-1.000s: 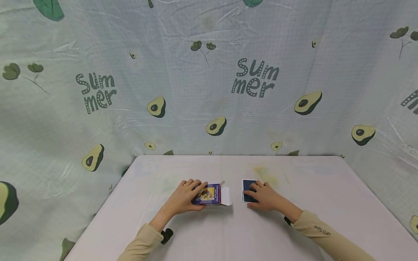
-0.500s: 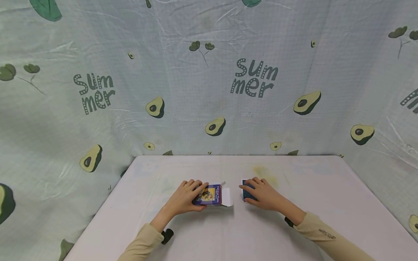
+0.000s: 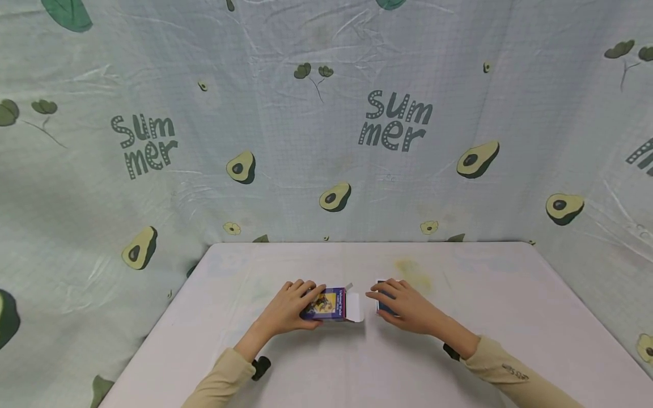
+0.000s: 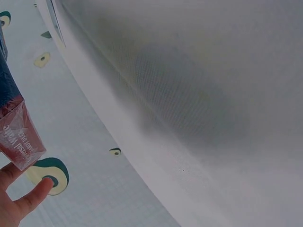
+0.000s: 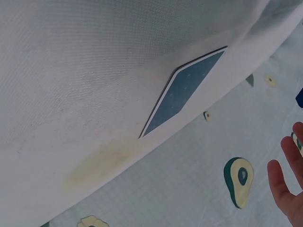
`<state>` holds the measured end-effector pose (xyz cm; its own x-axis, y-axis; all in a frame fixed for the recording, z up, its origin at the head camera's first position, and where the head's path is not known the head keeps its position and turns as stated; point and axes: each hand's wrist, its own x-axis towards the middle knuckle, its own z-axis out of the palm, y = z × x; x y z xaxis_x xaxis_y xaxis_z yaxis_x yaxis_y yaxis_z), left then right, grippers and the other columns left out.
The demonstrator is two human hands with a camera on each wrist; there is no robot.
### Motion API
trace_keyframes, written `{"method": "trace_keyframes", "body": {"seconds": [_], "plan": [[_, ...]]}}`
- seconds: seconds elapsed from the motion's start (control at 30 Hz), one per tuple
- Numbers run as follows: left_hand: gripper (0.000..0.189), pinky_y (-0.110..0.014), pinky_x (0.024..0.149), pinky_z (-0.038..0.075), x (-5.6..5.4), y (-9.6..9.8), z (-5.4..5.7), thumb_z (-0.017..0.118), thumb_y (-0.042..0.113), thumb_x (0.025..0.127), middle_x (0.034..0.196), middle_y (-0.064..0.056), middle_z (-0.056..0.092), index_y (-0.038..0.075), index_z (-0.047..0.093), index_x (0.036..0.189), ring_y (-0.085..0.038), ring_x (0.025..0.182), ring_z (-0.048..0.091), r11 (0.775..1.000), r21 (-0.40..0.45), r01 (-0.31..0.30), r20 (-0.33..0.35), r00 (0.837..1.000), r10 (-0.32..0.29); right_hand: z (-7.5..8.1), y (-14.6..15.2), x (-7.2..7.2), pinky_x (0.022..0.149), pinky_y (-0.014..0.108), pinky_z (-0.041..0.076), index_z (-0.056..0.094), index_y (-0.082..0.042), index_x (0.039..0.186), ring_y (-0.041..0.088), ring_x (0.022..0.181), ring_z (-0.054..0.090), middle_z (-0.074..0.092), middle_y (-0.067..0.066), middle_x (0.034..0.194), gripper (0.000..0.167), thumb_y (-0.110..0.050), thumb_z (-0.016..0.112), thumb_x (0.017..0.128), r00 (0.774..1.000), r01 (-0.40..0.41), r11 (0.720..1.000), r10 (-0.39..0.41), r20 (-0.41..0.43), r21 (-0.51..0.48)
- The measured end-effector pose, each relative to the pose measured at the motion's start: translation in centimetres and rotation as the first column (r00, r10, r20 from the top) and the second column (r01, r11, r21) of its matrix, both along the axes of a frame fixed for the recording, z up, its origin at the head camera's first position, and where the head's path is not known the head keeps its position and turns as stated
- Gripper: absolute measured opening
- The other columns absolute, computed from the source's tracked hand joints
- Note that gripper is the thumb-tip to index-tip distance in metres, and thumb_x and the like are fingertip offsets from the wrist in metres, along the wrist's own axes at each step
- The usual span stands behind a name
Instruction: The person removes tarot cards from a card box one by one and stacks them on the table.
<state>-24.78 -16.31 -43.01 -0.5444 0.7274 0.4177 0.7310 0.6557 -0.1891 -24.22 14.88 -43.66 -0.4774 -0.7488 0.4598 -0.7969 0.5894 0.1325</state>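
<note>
Over the middle of the pale table [image 3: 326, 368], the person's left grip [image 3: 288, 310] pinched a small purple box [image 3: 326, 305] from its two long sides, the thumb on the near side and fingers on the far side; the box's open end, with a white flap [image 3: 354, 307] folded outward, pointed to the right grip [image 3: 412, 310]; this right grip hung above a card stack [image 5: 182, 92] with its fingers slightly spread, pinching nothing; the stack lay flat on the table, just beyond the flap, but apart from it.

The box was probably light and of thin cardboard, with a glossy skin that could slip a little; its walls would likely bend under a strong squeeze, so the long side edges seemed the best place to hold; the card stack looked thin and stiff, likely slippery between its layers, and I judge it safest to take it by two opposite edges.

On the box one could read "Universal Waite" and, smaller, "Tarot Deck"; its reddish end carried the same title in the left wrist view; the curtain [image 3: 285, 119] behind repeated "summer", broken into two lines; the mark on the right sleeve [image 3: 530, 381] was too small to read.
</note>
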Motion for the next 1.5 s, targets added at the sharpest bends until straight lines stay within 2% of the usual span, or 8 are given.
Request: {"method": "trace_keyframes", "body": {"seconds": [0.17, 0.47, 0.63, 0.87, 1.17, 1.5], "plan": [[0.074, -0.034, 0.074, 0.039, -0.1, 0.2, 0.1, 0.067, 0.054, 0.066, 0.108, -0.001, 0.052, 0.016, 0.048, 0.127, -0.015, 0.091, 0.047, 1.000, 0.014, 0.013, 0.003, 1.000, -0.013, 0.1, -0.4, 0.3, 0.084, 0.039, 0.042, 0.051, -0.018, 0.124, 0.017, 0.108, 0.048, 0.051, -0.003, 0.121, 0.039, -0.032, 0.051, 0.088, 1.000, -0.026, 1.000, 0.026, 0.013, 0.005], [0.074, -0.032, 0.074, 0.040, -0.2, 0.7, 0.2, 0.067, 0.054, 0.066, 0.107, 0.000, 0.053, 0.018, 0.046, 0.127, -0.014, 0.091, 0.048, 0.999, 0.028, 0.037, -0.004, 0.999, -0.036, 0.1, -1.1, 0.6, 0.083, 0.037, 0.042, 0.051, -0.016, 0.125, 0.016, 0.108, 0.047, 0.051, -0.001, 0.125, 0.043, -0.027, 0.059, 0.083, 0.996, -0.089, 0.996, 0.089, 0.000, -0.026], [0.074, -0.032, 0.074, 0.039, -0.2, 0.8, 0.3, 0.066, 0.055, 0.067, 0.108, 0.001, 0.053, 0.018, 0.045, 0.128, -0.014, 0.091, 0.048, 0.999, 0.014, 0.037, -0.001, 0.999, -0.037, 0.1, -1.4, 0.7, 0.085, 0.038, 0.042, 0.049, -0.016, 0.126, 0.016, 0.108, 0.047, 0.051, 0.000, 0.126, 0.046, -0.026, 0.060, 0.083, 0.995, -0.101, 0.995, 0.101, 0.015, -0.018], [0.074, -0.032, 0.075, 0.040, -0.2, 1.0, 0.4, 0.067, 0.054, 0.066, 0.107, 0.001, 0.053, 0.017, 0.048, 0.127, -0.014, 0.091, 0.048, 0.999, 0.014, 0.047, 0.006, 0.999, -0.047, 0.0, -1.8, 0.8, 0.081, 0.034, 0.041, 0.049, -0.018, 0.128, 0.013, 0.103, 0.046, 0.051, -0.002, 0.128, 0.049, -0.025, 0.062, 0.081, 0.992, -0.126, 0.992, 0.127, -0.018, 0.021], [0.075, -0.032, 0.075, 0.040, -0.1, 0.9, 0.5, 0.067, 0.055, 0.065, 0.108, 0.001, 0.052, 0.018, 0.046, 0.128, -0.014, 0.091, 0.048, 0.999, -0.002, 0.045, 0.008, 0.999, -0.045, -0.4, -2.2, 0.8, 0.082, 0.032, 0.038, 0.050, -0.024, 0.127, 0.014, 0.103, 0.045, 0.050, -0.007, 0.129, 0.039, -0.030, 0.052, 0.088, 0.989, -0.126, 0.989, 0.131, -0.063, 0.081], [0.076, -0.032, 0.076, 0.039, 0.0, 0.9, 0.6, 0.067, 0.054, 0.065, 0.107, 0.002, 0.052, 0.019, 0.045, 0.129, -0.013, 0.091, 0.048, 0.999, -0.004, 0.044, 0.017, 0.999, -0.044, -0.5, -2.4, 0.8, 0.082, 0.033, 0.037, 0.050, -0.028, 0.125, 0.013, 0.101, 0.044, 0.050, -0.007, 0.129, 0.043, -0.032, 0.058, 0.083, 0.992, -0.096, 0.987, 0.105, -0.071, 0.129]]}}
